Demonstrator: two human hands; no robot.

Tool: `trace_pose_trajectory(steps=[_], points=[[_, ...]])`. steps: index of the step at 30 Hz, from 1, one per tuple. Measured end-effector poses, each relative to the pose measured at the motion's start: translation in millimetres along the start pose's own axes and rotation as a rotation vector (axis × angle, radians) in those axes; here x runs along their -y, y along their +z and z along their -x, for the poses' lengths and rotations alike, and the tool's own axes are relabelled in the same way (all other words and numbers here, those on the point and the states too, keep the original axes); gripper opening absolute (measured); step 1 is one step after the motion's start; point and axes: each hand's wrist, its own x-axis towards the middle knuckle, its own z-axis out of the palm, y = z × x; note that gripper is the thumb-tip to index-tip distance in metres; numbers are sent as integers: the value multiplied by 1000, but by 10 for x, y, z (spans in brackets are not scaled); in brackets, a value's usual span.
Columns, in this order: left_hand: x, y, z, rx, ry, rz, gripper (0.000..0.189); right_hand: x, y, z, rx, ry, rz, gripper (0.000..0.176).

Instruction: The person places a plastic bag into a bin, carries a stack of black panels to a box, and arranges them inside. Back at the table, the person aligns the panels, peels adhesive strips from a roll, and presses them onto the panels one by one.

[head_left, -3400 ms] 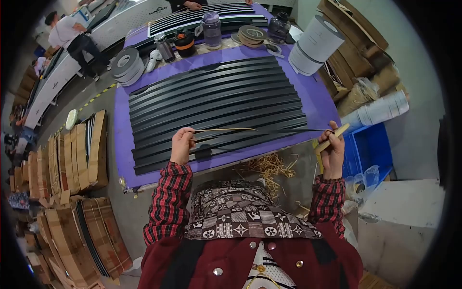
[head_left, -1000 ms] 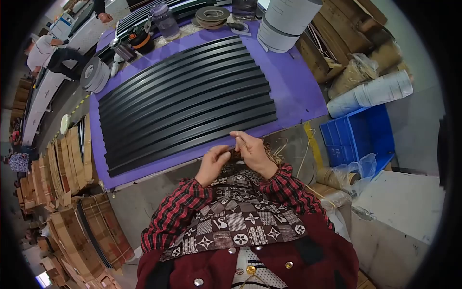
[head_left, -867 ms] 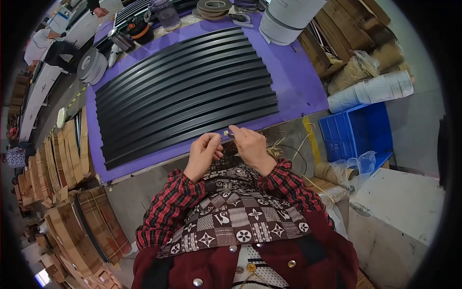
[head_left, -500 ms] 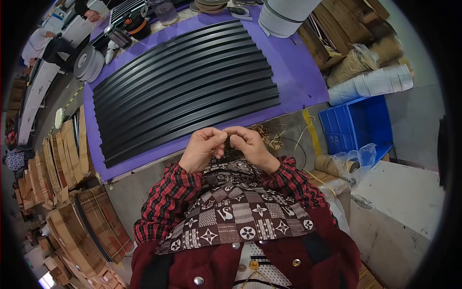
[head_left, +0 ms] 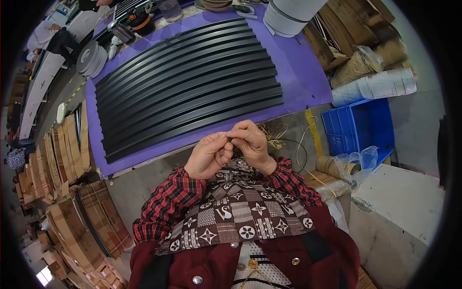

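My left hand (head_left: 210,155) and my right hand (head_left: 251,144) meet at the fingertips, just in front of the table's near edge and above my patterned apron (head_left: 240,207). Both are closed in a pinch, thumbs against fingers. Whatever lies between the fingertips is too small or hidden to make out. Beyond the hands, a row of long black ribbed strips (head_left: 187,86) lies side by side on the purple table cover (head_left: 303,72). Neither hand touches the strips.
Rolls of white tape (head_left: 284,19) and grey tape (head_left: 91,60) stand on and beside the table. A metal flask (head_left: 121,32) sits at the back left. To the right is a blue bin (head_left: 358,127); cardboard boxes (head_left: 91,216) stand at left. Another person (head_left: 60,41) is at far left.
The right hand has risen slightly and its fingers now bend over the left fingertips. The left hand has turned a little, still pinching. The strips lie as before.
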Motion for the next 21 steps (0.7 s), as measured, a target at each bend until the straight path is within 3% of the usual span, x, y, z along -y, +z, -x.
trace_pose_trajectory(steps=[4,6,10,12,18,21], points=[[15,-21,-14,-11,6,-20,17,17,-43,-36,60,-25,71,7],[50,-28,-35,-20,17,1,16,15,-2,-3,-25,126,-167,8],[113,-114,-93,5,45,50,14,-42,45,18,-166,243,-451,7],[121,-234,-112,-106,121,29,12,-28,-59,-69,-407,271,-884,7],[138,-772,-184,-312,238,27,12,2,-961,-218,-582,79,-1016,9],[67,-901,-259,-293,358,173,18,59,-1343,-262,-684,-16,-1069,7]])
